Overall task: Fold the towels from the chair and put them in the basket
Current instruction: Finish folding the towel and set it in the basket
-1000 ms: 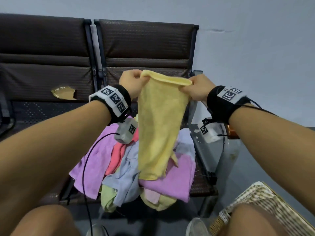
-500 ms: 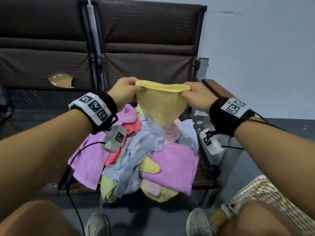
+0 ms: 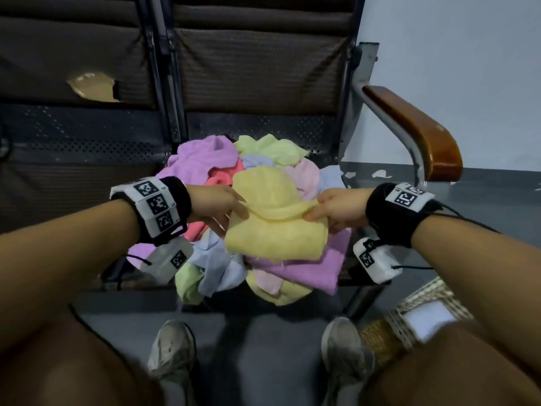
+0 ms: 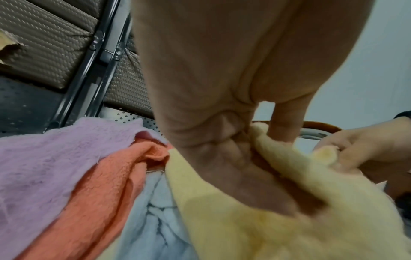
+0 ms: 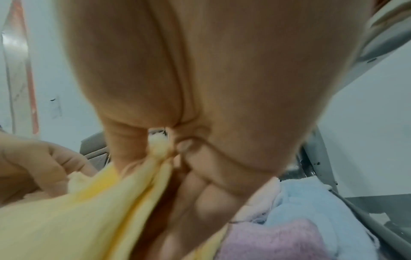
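A yellow towel (image 3: 275,227) lies doubled over on top of the towel pile (image 3: 301,268) on the chair seat. My left hand (image 3: 231,208) pinches its left corner, thumb above and fingers beneath the cloth. My right hand (image 3: 319,212) pinches its right corner. In the left wrist view the yellow towel (image 4: 278,211) drapes under my palm, and the right hand (image 4: 355,149) holds the far corner. The right wrist view shows the yellow towel (image 5: 89,211) bunched between thumb and fingers. A woven basket (image 3: 421,306) stands on the floor at lower right, partly hidden by my knee.
The pile holds purple (image 3: 202,159), coral (image 3: 216,183), green (image 3: 272,148), pink and blue towels. A brown wooden armrest (image 3: 415,127) rises at the right of the seat. A second dark seat (image 3: 73,159) lies to the left. My shoes (image 3: 172,350) are on the floor below.
Both hands came down from chest height to the pile. The yellow towel, hanging long before, now lies folded over on the pile. My view tipped downward.
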